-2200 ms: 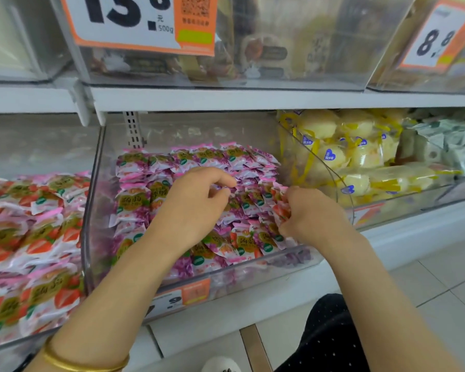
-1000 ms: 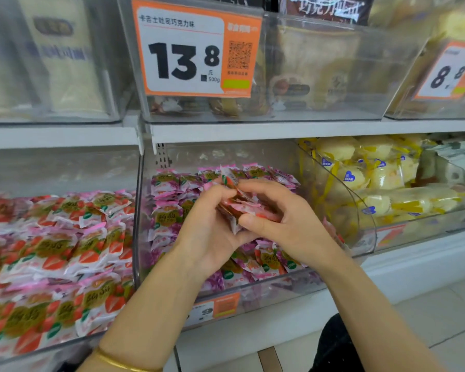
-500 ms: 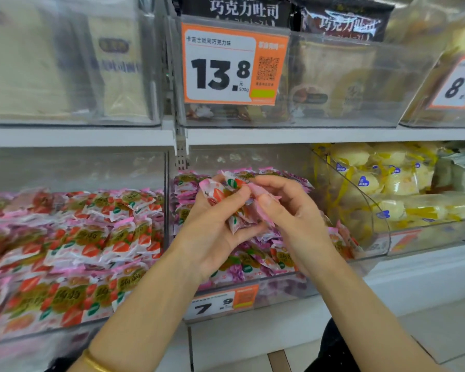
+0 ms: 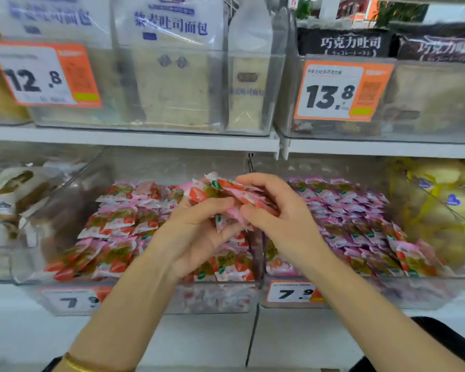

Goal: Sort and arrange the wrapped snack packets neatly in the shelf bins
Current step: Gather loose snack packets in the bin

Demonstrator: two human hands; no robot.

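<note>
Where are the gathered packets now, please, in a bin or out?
Out: left hand and right hand grip the packets above the bins.

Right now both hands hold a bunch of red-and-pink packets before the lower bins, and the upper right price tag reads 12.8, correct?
No. In the head view the upper right price tag reads 13.8; 12.8 is on the upper left tag. Otherwise yes: the left hand and right hand hold the bunch of packets before the lower bins.
</note>
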